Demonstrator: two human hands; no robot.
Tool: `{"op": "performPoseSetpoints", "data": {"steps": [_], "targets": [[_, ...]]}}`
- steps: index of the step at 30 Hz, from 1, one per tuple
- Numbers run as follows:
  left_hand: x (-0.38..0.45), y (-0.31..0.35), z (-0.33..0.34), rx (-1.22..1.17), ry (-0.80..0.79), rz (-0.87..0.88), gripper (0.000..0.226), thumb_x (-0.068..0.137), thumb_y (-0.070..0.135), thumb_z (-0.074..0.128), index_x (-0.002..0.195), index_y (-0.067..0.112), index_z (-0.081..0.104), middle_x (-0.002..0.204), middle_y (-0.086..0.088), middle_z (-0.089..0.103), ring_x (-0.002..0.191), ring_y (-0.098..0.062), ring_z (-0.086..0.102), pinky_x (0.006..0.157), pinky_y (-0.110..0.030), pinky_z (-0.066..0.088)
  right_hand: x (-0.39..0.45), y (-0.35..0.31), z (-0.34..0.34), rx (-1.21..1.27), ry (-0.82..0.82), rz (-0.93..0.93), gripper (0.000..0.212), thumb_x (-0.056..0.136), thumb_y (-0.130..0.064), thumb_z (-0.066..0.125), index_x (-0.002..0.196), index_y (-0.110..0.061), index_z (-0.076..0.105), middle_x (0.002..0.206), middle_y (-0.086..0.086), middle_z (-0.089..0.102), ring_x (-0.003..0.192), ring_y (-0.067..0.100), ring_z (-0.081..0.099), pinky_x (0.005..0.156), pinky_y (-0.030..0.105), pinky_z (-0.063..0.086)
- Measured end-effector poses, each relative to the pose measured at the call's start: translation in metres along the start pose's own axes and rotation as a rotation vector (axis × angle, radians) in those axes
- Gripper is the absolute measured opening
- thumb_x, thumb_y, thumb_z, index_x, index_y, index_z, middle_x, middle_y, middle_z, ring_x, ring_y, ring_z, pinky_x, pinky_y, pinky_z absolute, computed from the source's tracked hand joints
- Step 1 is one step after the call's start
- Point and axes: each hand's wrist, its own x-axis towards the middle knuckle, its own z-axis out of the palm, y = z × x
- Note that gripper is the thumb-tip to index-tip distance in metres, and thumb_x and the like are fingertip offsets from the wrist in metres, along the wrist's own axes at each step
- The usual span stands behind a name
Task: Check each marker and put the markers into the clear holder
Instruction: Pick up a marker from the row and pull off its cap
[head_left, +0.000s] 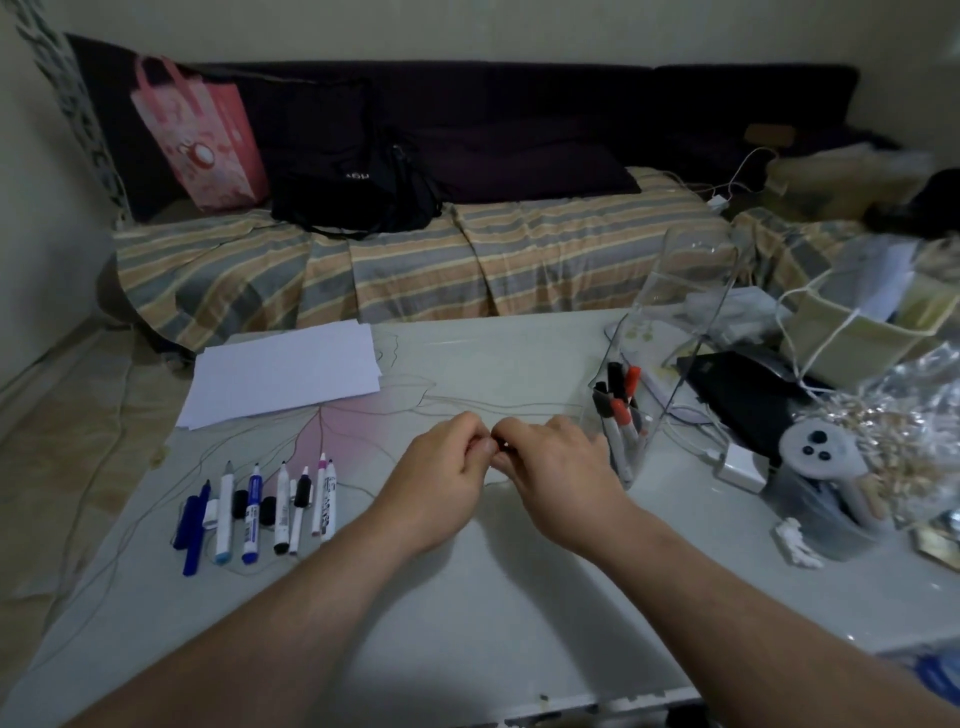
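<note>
Your left hand (441, 467) and right hand (545, 462) close together on a marker (500, 445), barely visible at table (467, 597) centre. Pull the cap straight, then carry it to the clear holder (670, 364) at two o'clock; unchecked markers (260, 506) wait at nine.

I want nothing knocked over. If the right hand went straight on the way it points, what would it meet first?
The right hand points up-left into the left hand; their fingertips already meet around something small, so probably that hand first. Depth is unclear.
</note>
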Motion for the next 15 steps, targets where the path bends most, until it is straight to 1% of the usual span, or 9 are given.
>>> {"op": "performPoseSetpoints", "data": {"steps": [2, 4, 6, 8, 9, 11, 13, 15], "targets": [[0.002, 0.005, 0.004, -0.116, 0.064, -0.074, 0.006, 0.099, 0.030, 0.056, 0.097, 0.025, 0.056, 0.085, 0.009, 0.066, 0.079, -0.007, 0.060, 0.072, -0.030, 0.047, 0.002, 0.003, -0.004, 0.043, -0.025, 0.033, 0.031, 0.101, -0.058, 0.036, 0.115, -0.034, 0.050, 0.095, -0.007, 0.068, 0.101, 0.024, 0.048, 0.078, 0.042, 0.040], [0.004, 0.010, 0.008, -0.249, 0.137, -0.136, 0.014, 0.096, 0.033, 0.063, 0.103, 0.030, 0.051, 0.084, 0.009, 0.069, 0.075, -0.004, 0.062, 0.071, -0.028, 0.049, 0.004, 0.005, -0.011, 0.144, -0.040, 0.045, 0.029, 0.101, -0.057, 0.038, 0.114, -0.033, 0.050, 0.091, -0.007, 0.069, 0.098, 0.024, 0.048, 0.079, 0.045, 0.046], [0.008, 0.013, 0.011, -0.376, 0.175, -0.139, 0.021, 0.096, 0.029, 0.063, 0.110, 0.032, 0.049, 0.086, 0.007, 0.071, 0.083, -0.008, 0.067, 0.077, -0.032, 0.052, 0.007, 0.009, -0.019, 0.254, -0.021, 0.075, 0.021, 0.100, -0.050, 0.044, 0.108, -0.032, 0.052, 0.090, -0.006, 0.067, 0.093, 0.021, 0.052, 0.076, 0.044, 0.048], [0.010, 0.018, 0.015, -0.464, 0.154, -0.131, 0.027, 0.098, 0.024, 0.060, 0.120, 0.036, 0.050, 0.093, 0.009, 0.073, 0.092, -0.012, 0.069, 0.080, -0.032, 0.055, 0.011, 0.015, -0.028, 0.295, 0.041, 0.096, 0.011, 0.099, -0.039, 0.053, 0.102, -0.029, 0.055, 0.091, -0.008, 0.063, 0.087, 0.016, 0.055, 0.074, 0.041, 0.047], [0.011, 0.021, 0.018, -0.491, 0.133, -0.130, 0.031, 0.099, 0.024, 0.060, 0.125, 0.038, 0.051, 0.098, 0.011, 0.073, 0.096, -0.011, 0.069, 0.081, -0.031, 0.055, 0.012, 0.017, -0.035, 0.303, 0.085, 0.108, 0.008, 0.098, -0.036, 0.057, 0.101, -0.028, 0.057, 0.092, -0.009, 0.061, 0.084, 0.013, 0.055, 0.075, 0.038, 0.046], [0.010, 0.030, 0.023, -0.484, 0.101, -0.111, 0.038, 0.098, 0.026, 0.060, 0.131, 0.042, 0.052, 0.107, 0.016, 0.071, 0.098, -0.005, 0.067, 0.086, -0.028, 0.054, 0.015, 0.026, -0.051, 0.310, 0.202, 0.153, 0.008, 0.095, -0.031, 0.063, 0.100, -0.025, 0.060, 0.092, -0.010, 0.059, 0.079, 0.010, 0.054, 0.074, 0.035, 0.044], [0.009, 0.038, 0.028, -0.427, 0.076, -0.061, 0.039, 0.097, 0.022, 0.059, 0.132, 0.041, 0.056, 0.111, 0.018, 0.069, 0.096, -0.002, 0.064, 0.086, -0.027, 0.054, 0.017, 0.041, -0.069, 0.293, 0.328, 0.221, 0.010, 0.095, -0.029, 0.066, 0.103, -0.023, 0.063, 0.090, -0.010, 0.061, 0.079, 0.012, 0.058, 0.073, 0.034, 0.047], [0.008, 0.043, 0.033, -0.336, 0.047, -0.014, 0.038, 0.096, 0.020, 0.058, 0.130, 0.038, 0.060, 0.114, 0.019, 0.066, 0.097, -0.002, 0.062, 0.086, -0.023, 0.052, 0.015, 0.060, -0.085, 0.284, 0.374, 0.308, 0.014, 0.096, -0.029, 0.064, 0.109, -0.023, 0.063, 0.093, -0.007, 0.065, 0.084, 0.014, 0.062, 0.075, 0.035, 0.052]]}}
